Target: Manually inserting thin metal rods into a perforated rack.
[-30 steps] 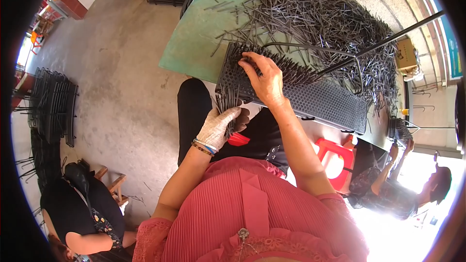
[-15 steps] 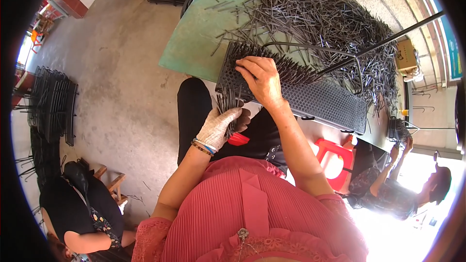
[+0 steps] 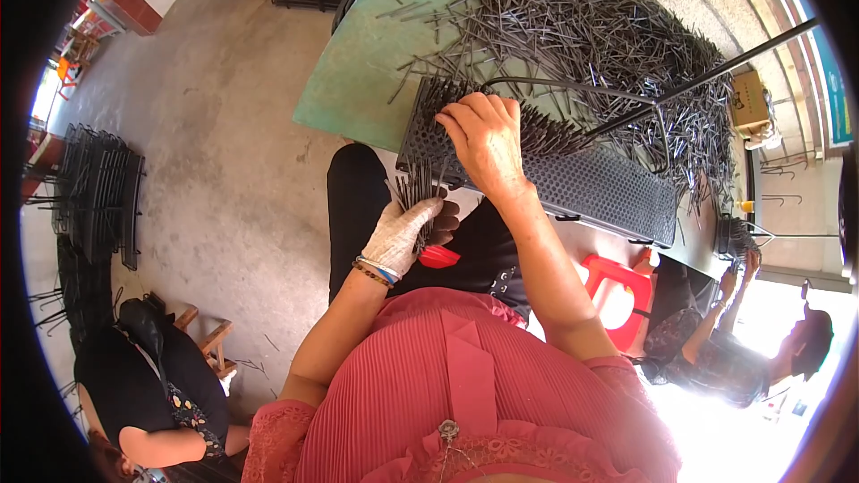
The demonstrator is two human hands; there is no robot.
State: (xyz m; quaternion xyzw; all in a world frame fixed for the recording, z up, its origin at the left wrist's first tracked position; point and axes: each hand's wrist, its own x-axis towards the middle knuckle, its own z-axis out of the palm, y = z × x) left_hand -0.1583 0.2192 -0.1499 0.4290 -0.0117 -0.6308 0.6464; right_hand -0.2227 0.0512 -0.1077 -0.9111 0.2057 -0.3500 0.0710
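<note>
My left hand [image 3: 401, 234], in a whitish knitted glove with dark fingertips, is closed around a bundle of thin black sticks [image 3: 413, 186] that point upward. It sits just below the near left corner of a long black board [image 3: 610, 192] full of round holes. Along the board's far side, many sticks [image 3: 550, 132] stand upright in the holes. My bare right hand [image 3: 486, 141] is over the board's left part, beside those standing sticks, with fingers bent and closed together. Whatever its fingertips pinch is hidden.
A large heap of loose black sticks [image 3: 591, 31] covers much of the green table [image 3: 353, 80]. Black metal bars [image 3: 698, 80] cross above the board. A red stool [image 3: 617, 291] stands to the right. One person [image 3: 725, 349] works at the right, another [image 3: 152, 385] at lower left.
My right hand has shifted slightly to the right over the board, and its fingers have curled more. My left hand still grips the bundle in about the same place.
</note>
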